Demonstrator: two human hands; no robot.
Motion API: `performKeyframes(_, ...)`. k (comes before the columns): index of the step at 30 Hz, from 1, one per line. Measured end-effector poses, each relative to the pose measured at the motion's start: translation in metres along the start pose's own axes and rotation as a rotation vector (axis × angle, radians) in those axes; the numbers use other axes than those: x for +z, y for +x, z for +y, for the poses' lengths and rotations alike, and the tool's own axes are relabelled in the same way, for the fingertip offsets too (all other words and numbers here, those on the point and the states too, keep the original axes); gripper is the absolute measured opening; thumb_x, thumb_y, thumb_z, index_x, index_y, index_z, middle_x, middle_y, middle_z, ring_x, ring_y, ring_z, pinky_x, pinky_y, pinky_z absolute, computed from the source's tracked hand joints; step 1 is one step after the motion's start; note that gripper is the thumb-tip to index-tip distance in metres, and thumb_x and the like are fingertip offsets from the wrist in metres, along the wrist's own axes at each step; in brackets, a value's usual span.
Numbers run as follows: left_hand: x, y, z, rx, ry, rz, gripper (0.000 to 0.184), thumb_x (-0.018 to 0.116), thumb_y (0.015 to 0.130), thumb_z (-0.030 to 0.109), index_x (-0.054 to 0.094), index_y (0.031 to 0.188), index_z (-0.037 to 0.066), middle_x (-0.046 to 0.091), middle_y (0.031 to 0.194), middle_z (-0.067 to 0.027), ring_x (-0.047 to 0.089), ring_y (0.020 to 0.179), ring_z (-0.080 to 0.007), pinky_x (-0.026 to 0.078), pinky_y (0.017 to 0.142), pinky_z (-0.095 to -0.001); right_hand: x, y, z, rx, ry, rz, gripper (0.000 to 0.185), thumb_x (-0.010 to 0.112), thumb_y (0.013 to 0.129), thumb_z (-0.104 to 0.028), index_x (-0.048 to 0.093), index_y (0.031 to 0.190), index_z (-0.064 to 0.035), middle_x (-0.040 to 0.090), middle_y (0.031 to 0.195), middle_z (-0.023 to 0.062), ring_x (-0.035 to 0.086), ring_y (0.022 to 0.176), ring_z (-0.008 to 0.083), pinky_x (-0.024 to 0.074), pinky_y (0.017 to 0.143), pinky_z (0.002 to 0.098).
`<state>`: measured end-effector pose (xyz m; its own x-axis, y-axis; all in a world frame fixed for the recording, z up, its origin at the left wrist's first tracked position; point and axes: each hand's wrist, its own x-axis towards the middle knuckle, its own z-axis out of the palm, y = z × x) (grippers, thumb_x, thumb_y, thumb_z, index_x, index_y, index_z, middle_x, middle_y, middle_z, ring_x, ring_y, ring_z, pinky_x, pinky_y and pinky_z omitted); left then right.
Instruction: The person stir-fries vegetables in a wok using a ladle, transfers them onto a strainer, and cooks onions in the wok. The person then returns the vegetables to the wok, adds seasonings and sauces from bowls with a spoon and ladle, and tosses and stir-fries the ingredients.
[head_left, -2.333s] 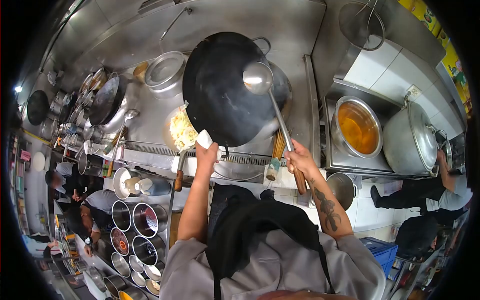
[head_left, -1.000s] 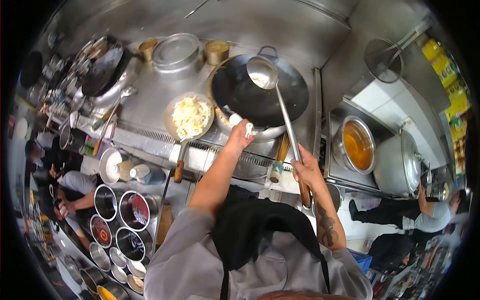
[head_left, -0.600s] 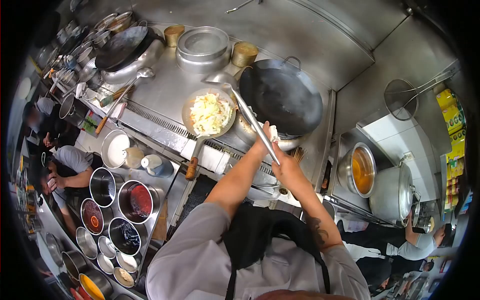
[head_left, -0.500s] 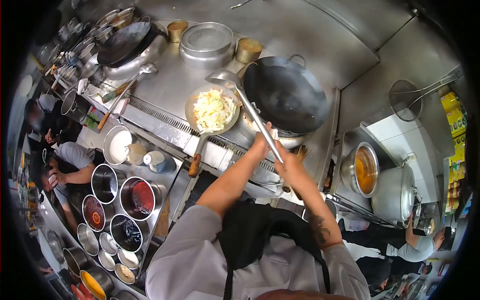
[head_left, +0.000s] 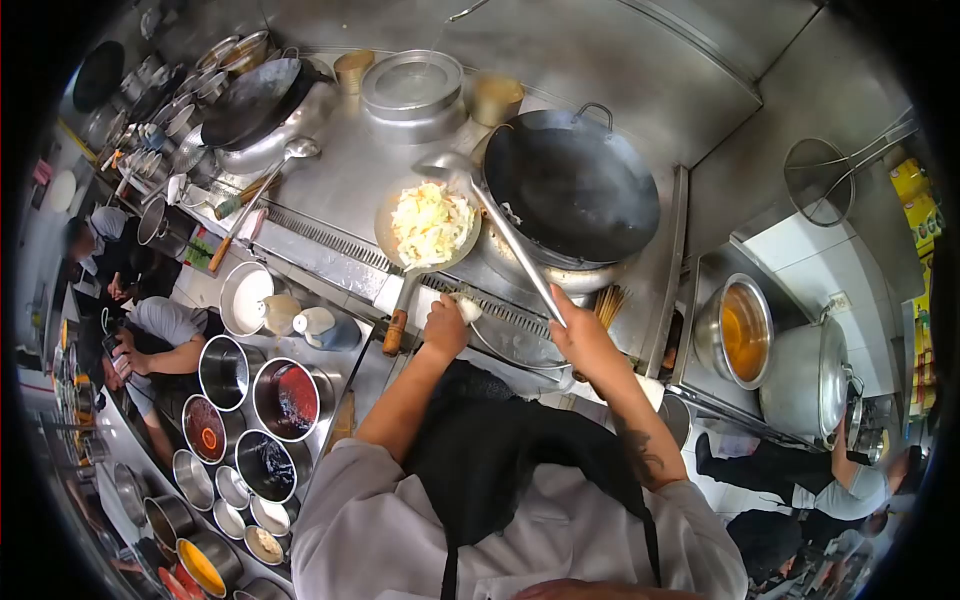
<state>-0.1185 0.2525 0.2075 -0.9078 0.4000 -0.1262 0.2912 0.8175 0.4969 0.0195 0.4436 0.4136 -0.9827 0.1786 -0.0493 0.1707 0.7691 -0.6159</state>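
Note:
My right hand (head_left: 583,335) is closed round the long handle of a metal ladle (head_left: 515,240). The ladle's bowl hangs between the wok and a round skimmer, above the stove top. Chopped pale yellow-white food, looking like cabbage (head_left: 432,224), is heaped in the skimmer, whose wooden handle (head_left: 396,330) points toward me. My left hand (head_left: 446,328) is closed at the stove's front edge, right of that handle, with a bunched white cloth (head_left: 467,308) at its fingers. A dark wok (head_left: 570,185) sits on the burner, faintly steaming, with no food visible inside.
Left stand pots of sauces, including a red sauce pot (head_left: 287,398), and squeeze bottles (head_left: 325,328). A second wok (head_left: 250,105) and another ladle (head_left: 290,160) lie at back left. On the right are an orange-liquid bowl (head_left: 735,330) and a large pot (head_left: 805,385). Other people work on both sides.
My left hand has moved left and toward me, from the wok's near rim to the stove edge, with the white cloth. The right hand still holds the ladle almost in place.

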Motion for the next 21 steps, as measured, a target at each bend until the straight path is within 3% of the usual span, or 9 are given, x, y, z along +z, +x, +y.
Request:
performKeyframes(2, -0.003, -0.002, -0.004, -0.003, 0.039, -0.033, 0.055, 0.071, 0.073, 0.015, 0.036, 0.113, -0.002, 0.053, 0.102, -0.0246, 0.061, 0.092, -0.0418, 0.054, 0.076, -0.0464, -0.002, -0.005, 0.000, 0.013, -0.029, -0.050, 0.055, 0.061, 0.089, -0.011, 0.040, 0.137, 0.0027, 0.061, 0.081, 0.0216, 0.057, 0.062, 0.0279, 0.0478, 0.064, 0.0363)
performKeyframes(4, -0.011, -0.004, 0.000, 0.000, 0.090, -0.077, 0.055, 0.070, 0.074, 0.017, 0.037, 0.113, -0.002, 0.053, 0.102, -0.0245, 0.062, 0.092, -0.0415, 0.054, 0.075, -0.0458, 0.006, -0.015, 0.016, -0.188, 0.098, 0.146, 0.053, 0.060, 0.090, -0.011, 0.040, 0.138, 0.0018, 0.061, 0.078, 0.0154, 0.056, 0.057, 0.0233, 0.0467, 0.058, 0.0325)
performKeyframes(6, -0.018, -0.004, 0.002, 0.017, 0.093, -0.085, 0.055, 0.070, 0.073, 0.017, 0.038, 0.113, -0.002, 0.053, 0.102, -0.0243, 0.062, 0.092, -0.0417, 0.054, 0.075, -0.0463, 0.006, -0.028, 0.023, -0.106, 0.343, 0.153, 0.053, 0.058, 0.091, -0.010, 0.039, 0.139, -0.0002, 0.059, 0.076, 0.0095, 0.054, 0.052, 0.0182, 0.0449, 0.052, 0.0279)
performKeyframes(8, -0.019, -0.004, -0.006, 0.010, 0.093, -0.089, 0.061, 0.071, 0.072, 0.018, 0.038, 0.119, -0.003, 0.052, 0.105, -0.0246, 0.061, 0.094, -0.0423, 0.053, 0.078, -0.0469, -0.021, -0.039, 0.007, 0.280, 0.673, -0.036, 0.054, 0.057, 0.092, -0.009, 0.038, 0.142, -0.0033, 0.055, 0.073, 0.0038, 0.051, 0.048, 0.0125, 0.0422, 0.046, 0.0226)
performKeyframes(11, -0.017, -0.006, -0.010, 0.030, 0.086, -0.103, 0.069, 0.071, 0.071, 0.018, 0.035, 0.125, -0.004, 0.051, 0.109, -0.0260, 0.059, 0.096, -0.0430, 0.052, 0.082, -0.0462, -0.058, -0.051, 0.006, 0.391, 1.057, -0.079, 0.057, 0.055, 0.092, -0.006, 0.034, 0.144, -0.0083, 0.048, 0.068, 0.0010, 0.045, 0.041, 0.0071, 0.0361, 0.038, 0.0182)
performKeyframes(13, -0.029, -0.006, -0.001, 0.008, 0.062, -0.166, 0.079, 0.072, 0.067, 0.019, 0.031, 0.131, -0.005, 0.051, 0.111, -0.0275, 0.057, 0.102, -0.0446, 0.049, 0.087, -0.0471, -0.072, -0.071, 0.025, 0.427, 1.203, -0.033, 0.057, 0.054, 0.091, -0.003, 0.033, 0.144, -0.0096, 0.047, 0.067, 0.0009, 0.044, 0.039, 0.0084, 0.0360, 0.035, 0.0209)
performKeyframes(15, -0.026, -0.008, -0.005, 0.091, 0.085, -0.071, 0.085, 0.074, 0.065, 0.022, 0.031, 0.133, -0.005, 0.051, 0.111, -0.0274, 0.056, 0.101, -0.0453, 0.049, 0.088, -0.0478, -0.080, -0.092, 0.048, 0.472, 1.156, 0.038, 0.057, 0.055, 0.091, -0.004, 0.033, 0.144, -0.0064, 0.049, 0.068, 0.0009, 0.045, 0.040, 0.0081, 0.0367, 0.037, 0.0214)
performKeyframes(18, -0.070, -0.040, 0.029, 0.250, 0.127, 0.097, 0.081, 0.072, 0.070, 0.024, 0.032, 0.134, -0.007, 0.050, 0.116, -0.0296, 0.056, 0.099, -0.0462, 0.048, 0.085, -0.0480, -0.063, -0.121, 0.098, 0.405, 0.451, 0.236, 0.058, 0.057, 0.089, -0.006, 0.034, 0.142, 0.0014, 0.052, 0.069, 0.0007, 0.045, 0.041, 0.0071, 0.0360, 0.039, 0.0234)
performKeyframes(21, -0.075, -0.073, 0.045, 0.324, 0.007, 0.015, 0.063, 0.068, 0.076, 0.026, 0.045, 0.124, -0.007, 0.056, 0.108, -0.0285, 0.058, 0.095, -0.0436, 0.048, 0.081, -0.0471, -0.080, -0.130, 0.101, 0.642, 0.798, 0.227, 0.048, 0.056, 0.089, -0.006, 0.044, 0.135, -0.0005, 0.051, 0.067, 0.0005, 0.046, 0.042, 0.0075, 0.0362, 0.038, 0.0234)
